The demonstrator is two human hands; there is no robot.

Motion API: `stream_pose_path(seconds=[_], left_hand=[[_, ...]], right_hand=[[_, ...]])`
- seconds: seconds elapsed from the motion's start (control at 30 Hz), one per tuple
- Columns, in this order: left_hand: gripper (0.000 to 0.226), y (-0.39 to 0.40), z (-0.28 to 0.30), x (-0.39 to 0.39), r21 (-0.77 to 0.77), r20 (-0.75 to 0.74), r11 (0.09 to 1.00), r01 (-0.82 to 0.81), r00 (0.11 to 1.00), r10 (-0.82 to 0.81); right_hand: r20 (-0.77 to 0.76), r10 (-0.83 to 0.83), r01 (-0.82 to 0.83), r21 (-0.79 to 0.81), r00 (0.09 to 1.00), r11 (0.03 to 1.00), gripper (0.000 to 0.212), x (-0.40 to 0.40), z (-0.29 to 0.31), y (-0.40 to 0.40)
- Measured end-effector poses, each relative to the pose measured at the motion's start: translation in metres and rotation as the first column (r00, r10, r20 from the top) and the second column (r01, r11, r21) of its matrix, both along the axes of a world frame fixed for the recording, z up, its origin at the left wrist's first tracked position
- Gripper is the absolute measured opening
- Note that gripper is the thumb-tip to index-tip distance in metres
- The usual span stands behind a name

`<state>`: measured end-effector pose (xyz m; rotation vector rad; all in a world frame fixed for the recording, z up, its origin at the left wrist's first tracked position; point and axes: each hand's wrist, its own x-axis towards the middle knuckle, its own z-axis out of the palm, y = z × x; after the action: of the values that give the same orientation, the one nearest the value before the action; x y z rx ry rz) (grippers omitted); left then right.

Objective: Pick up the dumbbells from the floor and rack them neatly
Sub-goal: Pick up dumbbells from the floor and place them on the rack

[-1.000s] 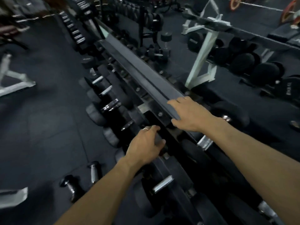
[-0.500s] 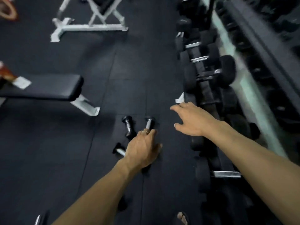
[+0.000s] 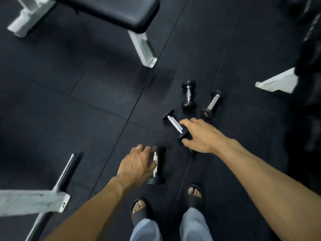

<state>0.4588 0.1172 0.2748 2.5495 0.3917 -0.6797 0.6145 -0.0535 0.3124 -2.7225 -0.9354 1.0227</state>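
Observation:
Several small black dumbbells with chrome handles lie on the dark rubber floor. My left hand hovers with spread fingers over the nearest dumbbell, just in front of my feet; I cannot tell if it touches. My right hand reaches with open fingers over the near end of a second dumbbell, which lies at an angle. Two more dumbbells, one and another, lie side by side farther out. Only the rack's white foot and a dark edge show at the right.
A flat bench with white legs stands at the top. Another white frame with a chrome bar sits at the lower left. My feet in black slides stand on the floor below the dumbbells.
My view has swung from the rack down to the floor. Both hands left the rack and now reach low over two dumbbells on the floor.

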Motion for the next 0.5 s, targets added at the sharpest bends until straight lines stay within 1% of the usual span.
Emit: stream_pose_path(seconds=[0.17, 0.27, 0.5], left_hand=[[0.044, 0.008, -0.105, -0.03, -0.036, -0.063, 0.991, -0.127, 0.99, 0.125], [0.045, 0.002, -0.18, -0.04, -0.061, -0.114, 0.981, -0.187, 0.977, 0.179], [0.053, -0.023, -0.339, -0.05, -0.149, -0.213, 0.915, -0.376, 0.915, 0.342]], right_hand=[[-0.118, 0.08, -0.087, -0.051, 0.99, 0.995, 0.068, -0.015, -0.123, 0.04], [-0.154, 0.125, -0.135, -0.057, 0.98, 0.989, 0.067, -0.017, -0.2, 0.056], [-0.183, 0.116, -0.127, -0.053, 0.976, 0.99, 0.073, -0.023, -0.355, 0.067]])
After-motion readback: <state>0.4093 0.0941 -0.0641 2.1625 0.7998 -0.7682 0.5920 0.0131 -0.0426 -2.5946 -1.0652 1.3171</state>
